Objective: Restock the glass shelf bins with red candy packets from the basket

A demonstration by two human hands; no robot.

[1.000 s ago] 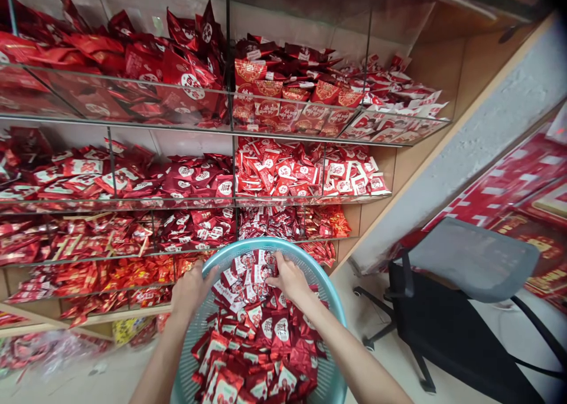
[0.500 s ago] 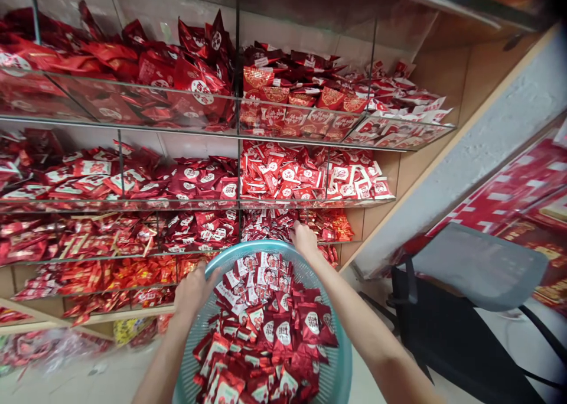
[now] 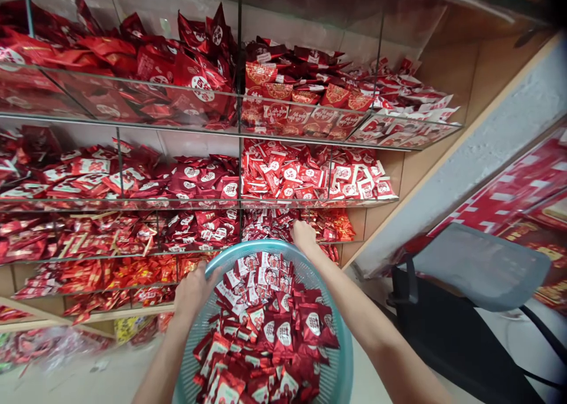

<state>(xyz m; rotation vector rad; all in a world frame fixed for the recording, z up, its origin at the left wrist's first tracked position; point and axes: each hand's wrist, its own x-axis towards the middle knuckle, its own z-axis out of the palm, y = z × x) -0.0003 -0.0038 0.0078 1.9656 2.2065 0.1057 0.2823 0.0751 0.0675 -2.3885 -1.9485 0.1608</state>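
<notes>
In the head view, our right hand (image 3: 305, 237) has moved from above the basket's packets to the small maroon-and-white packets (image 3: 268, 222) on the glass-fronted shelving (image 3: 460, 67), its fingers curled, though we cannot tell whether they hold anything. Our left hand (image 3: 194, 292) is closed around the left rim of the teal plastic basket (image 3: 257, 246), where white-fronted packets (image 3: 261, 274) lie beyond dark red packets (image 3: 283, 333), just below the shelves.

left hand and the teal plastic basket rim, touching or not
Touching: the head view shows the left hand gripping the teal basket rim, thumb inside.
</notes>
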